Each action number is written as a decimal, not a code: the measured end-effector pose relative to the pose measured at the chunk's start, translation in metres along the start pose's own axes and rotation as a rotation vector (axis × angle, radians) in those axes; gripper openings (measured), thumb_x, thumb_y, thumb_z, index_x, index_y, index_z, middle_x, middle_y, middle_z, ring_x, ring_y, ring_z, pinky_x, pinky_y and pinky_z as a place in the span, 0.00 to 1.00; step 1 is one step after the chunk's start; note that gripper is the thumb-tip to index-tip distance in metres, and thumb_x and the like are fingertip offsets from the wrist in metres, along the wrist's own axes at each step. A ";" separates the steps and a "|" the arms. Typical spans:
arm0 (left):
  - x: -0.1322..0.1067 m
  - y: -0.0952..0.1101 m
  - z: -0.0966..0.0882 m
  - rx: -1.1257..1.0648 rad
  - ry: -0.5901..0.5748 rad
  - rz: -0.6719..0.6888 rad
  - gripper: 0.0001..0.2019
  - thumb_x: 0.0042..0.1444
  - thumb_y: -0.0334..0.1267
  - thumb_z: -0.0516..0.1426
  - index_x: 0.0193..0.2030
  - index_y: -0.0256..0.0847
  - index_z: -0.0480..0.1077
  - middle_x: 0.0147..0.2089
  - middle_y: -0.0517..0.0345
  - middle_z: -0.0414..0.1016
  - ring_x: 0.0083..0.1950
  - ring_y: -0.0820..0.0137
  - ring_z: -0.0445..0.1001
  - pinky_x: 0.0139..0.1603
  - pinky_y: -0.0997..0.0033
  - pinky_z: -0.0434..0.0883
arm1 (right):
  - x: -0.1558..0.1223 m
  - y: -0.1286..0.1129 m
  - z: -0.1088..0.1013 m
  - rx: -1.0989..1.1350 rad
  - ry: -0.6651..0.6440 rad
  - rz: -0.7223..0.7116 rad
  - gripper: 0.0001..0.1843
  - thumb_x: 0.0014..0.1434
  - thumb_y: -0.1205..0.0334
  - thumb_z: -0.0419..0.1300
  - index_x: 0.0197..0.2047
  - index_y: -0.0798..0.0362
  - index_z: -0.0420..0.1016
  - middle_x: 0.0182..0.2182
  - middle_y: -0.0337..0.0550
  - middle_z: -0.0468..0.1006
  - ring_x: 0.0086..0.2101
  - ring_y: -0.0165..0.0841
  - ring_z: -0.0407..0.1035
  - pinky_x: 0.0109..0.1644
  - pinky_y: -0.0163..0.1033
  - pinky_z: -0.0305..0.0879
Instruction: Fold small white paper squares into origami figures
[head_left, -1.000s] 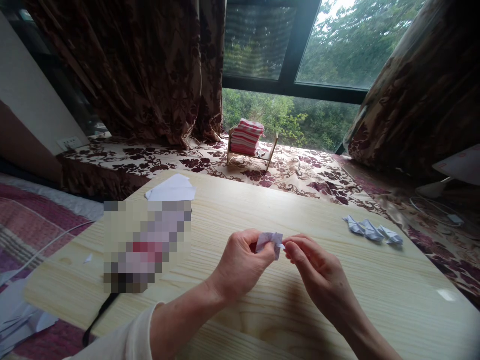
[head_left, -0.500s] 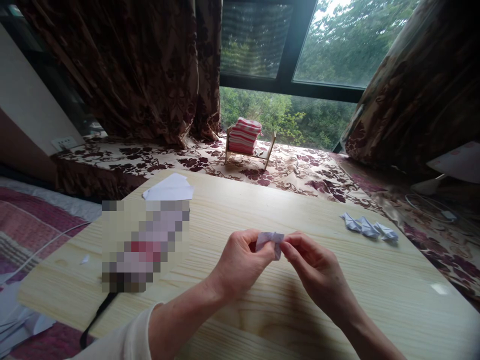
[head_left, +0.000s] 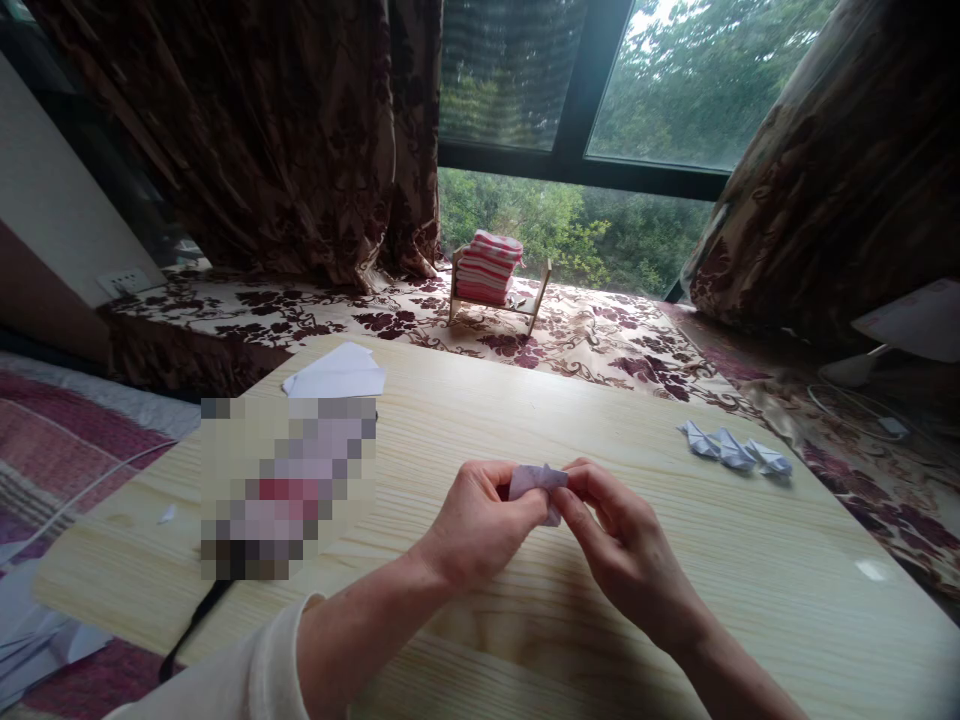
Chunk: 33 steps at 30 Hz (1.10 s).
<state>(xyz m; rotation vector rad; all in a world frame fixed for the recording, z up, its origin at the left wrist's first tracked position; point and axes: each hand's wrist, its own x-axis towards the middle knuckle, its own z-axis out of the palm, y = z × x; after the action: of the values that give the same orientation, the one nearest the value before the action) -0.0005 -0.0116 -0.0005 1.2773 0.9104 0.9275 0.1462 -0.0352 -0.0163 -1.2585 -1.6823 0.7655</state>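
Observation:
Between my hands, above the wooden table, is a small folded piece of white paper. My left hand pinches its left part, the thumb lying across the front. My right hand has thumb and forefinger closed on the paper's right edge. Fingers cover part of the folds, so the exact shape is hard to make out. Over to the right, three folded white paper pieces lie in a row on the table.
White paper sheets lie at the table's far left. Nearer is a pixelated object with a black strap. A paper scrap lies left of it. Beyond the table, a small rack holds striped pink cloths.
My right thumb and fingers have shifted slightly left, further over the paper's right edge. The paper's lower right part is now more covered. My left hand keeps its pinch.

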 end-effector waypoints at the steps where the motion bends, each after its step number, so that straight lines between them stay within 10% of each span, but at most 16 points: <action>1: 0.001 0.000 0.000 -0.037 -0.008 -0.014 0.09 0.45 0.32 0.55 0.17 0.36 0.63 0.19 0.64 0.58 0.23 0.78 0.55 0.25 0.76 0.55 | 0.001 0.001 -0.001 -0.004 0.006 0.010 0.12 0.62 0.58 0.52 0.28 0.53 0.66 0.26 0.39 0.66 0.29 0.31 0.62 0.33 0.36 0.59; 21: 0.001 -0.005 0.001 -0.007 -0.124 -0.079 0.10 0.47 0.36 0.56 0.19 0.34 0.68 0.19 0.63 0.58 0.24 0.77 0.55 0.26 0.74 0.54 | 0.001 -0.001 -0.005 0.088 -0.022 0.068 0.11 0.60 0.58 0.54 0.28 0.54 0.67 0.26 0.38 0.66 0.28 0.29 0.61 0.32 0.34 0.58; 33: 0.002 0.000 0.001 -0.115 0.087 -0.103 0.09 0.47 0.37 0.59 0.23 0.33 0.75 0.22 0.59 0.68 0.26 0.75 0.62 0.29 0.75 0.59 | 0.005 -0.001 -0.007 0.033 0.073 0.206 0.19 0.62 0.51 0.49 0.26 0.53 0.67 0.23 0.37 0.66 0.28 0.30 0.62 0.32 0.34 0.58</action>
<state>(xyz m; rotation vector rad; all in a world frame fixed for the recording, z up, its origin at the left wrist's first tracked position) 0.0010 -0.0105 -0.0005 1.0890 0.9679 0.9463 0.1514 -0.0306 -0.0107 -1.4341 -1.4912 0.8551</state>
